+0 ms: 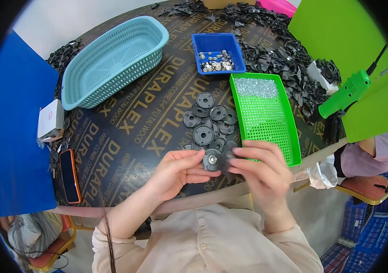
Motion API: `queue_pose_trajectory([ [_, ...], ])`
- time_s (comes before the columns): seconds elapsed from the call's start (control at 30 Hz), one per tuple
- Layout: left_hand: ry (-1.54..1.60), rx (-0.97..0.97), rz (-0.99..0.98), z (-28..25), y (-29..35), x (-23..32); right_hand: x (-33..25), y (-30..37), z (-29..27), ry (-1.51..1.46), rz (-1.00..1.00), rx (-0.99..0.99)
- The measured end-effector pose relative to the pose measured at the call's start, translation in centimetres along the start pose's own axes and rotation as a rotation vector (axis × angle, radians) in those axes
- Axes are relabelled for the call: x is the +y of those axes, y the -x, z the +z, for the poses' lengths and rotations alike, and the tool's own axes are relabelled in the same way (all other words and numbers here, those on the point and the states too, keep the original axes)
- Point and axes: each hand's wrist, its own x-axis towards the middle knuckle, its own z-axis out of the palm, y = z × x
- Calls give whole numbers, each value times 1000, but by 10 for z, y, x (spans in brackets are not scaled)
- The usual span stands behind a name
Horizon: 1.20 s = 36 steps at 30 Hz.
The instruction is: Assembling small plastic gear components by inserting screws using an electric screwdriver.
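In my left hand [178,169] I pinch a round black plastic disc [212,159] by its edge, its face turned up. A shiny metal piece sits at the disc's centre. My right hand [266,170] is close beside it on the right, fingers bent around a dark, motion-blurred part [228,157] whose kind I cannot make out. Just beyond my hands lies a loose pile of similar black discs [203,135] with holes in the middle. Some of the pile is hidden behind my left fingers.
Behind the pile, a blue tray [197,43] holds small metal pieces. A green perforated tray [296,141] with silvery screws stands right. A light-blue basket [112,34], an orange-edged phone [70,176], a green power screwdriver [346,93] and heaps of black parts [280,59] surround the work area.
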Motion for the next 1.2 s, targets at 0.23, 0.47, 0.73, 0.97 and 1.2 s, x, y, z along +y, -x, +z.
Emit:
queue_pose_trajectory([
  [0.23, 68, 12, 39, 4, 2, 0, 8, 0, 37, -84, 21, -37],
  [0.47, 18, -14, 18, 1, 1, 1, 5, 5, 39, -169, 161, -88],
  [0.73, -588, 369, 563, -18, 31, 33, 42, -10, -38, -138, 281, 318],
  [0.97, -1887, 754, 912, -89, 46, 24, 104, -40, -50, 259, 138, -95],
  [1.2, -1944, 674, 965, -39, 44, 30, 154, -145, 27, 341, -45, -444],
])
